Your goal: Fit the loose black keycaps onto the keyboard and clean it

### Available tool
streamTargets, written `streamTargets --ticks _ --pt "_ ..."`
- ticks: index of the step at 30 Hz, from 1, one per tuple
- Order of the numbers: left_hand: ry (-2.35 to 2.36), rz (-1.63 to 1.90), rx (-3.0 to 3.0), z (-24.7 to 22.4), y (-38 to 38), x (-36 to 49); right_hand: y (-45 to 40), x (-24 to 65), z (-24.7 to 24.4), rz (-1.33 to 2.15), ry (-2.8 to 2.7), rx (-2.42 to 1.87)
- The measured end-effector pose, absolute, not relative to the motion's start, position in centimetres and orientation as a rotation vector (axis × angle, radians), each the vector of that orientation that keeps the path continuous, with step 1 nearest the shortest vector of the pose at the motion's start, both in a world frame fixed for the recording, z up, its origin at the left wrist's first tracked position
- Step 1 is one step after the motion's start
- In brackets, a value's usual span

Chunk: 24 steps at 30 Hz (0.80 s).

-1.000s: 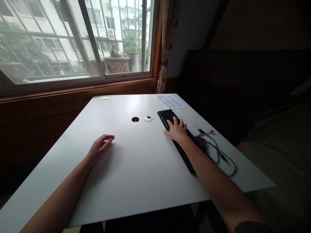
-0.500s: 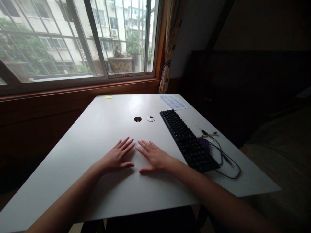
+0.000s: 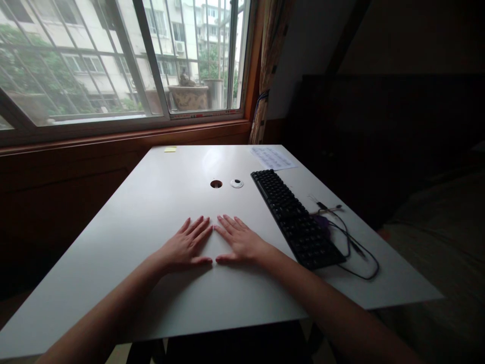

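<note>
My left hand (image 3: pixel 186 245) lies palm down on the white table (image 3: pixel 125 227), fingers spread, holding nothing. Close beside it, my right hand (image 3: pixel 242 242) is also palm down with its fingers apart and nothing in it. The fingertips and thumbs of the two hands are nearly touching near the middle of the table. To the right of my right hand is a black keyboard (image 3: pixel 291 215), set at a slant. Beyond the hands are a round hole (image 3: pixel 216 184) in the tabletop and a white ring-shaped cover (image 3: pixel 237 183) next to it.
Black cables (image 3: pixel 356 245) and a purple item (image 3: pixel 323 222) lie right of the keyboard. A printed sheet (image 3: pixel 273 157) is at the far right edge, a yellow note (image 3: pixel 170 149) at the far left. A barred window and a curtain (image 3: pixel 263 106) stand behind.
My two hands have come slightly closer together, and the gap between the thumbs is smaller. The camera view has shifted a little.
</note>
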State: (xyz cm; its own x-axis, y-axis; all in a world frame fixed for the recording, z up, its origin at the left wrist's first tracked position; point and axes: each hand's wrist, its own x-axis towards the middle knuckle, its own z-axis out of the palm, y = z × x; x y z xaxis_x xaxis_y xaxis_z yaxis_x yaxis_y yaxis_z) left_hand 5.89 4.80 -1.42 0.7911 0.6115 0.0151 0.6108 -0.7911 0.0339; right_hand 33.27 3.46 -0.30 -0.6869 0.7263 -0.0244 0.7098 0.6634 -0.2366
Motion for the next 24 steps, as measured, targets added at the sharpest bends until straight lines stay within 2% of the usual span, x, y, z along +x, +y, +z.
streamTargets --ticks 24 --pt "1.028 0.014 2.98 -1.32 4.62 6.0 3.58 33.16 -0.95 0.264 -2.801 -1.206"
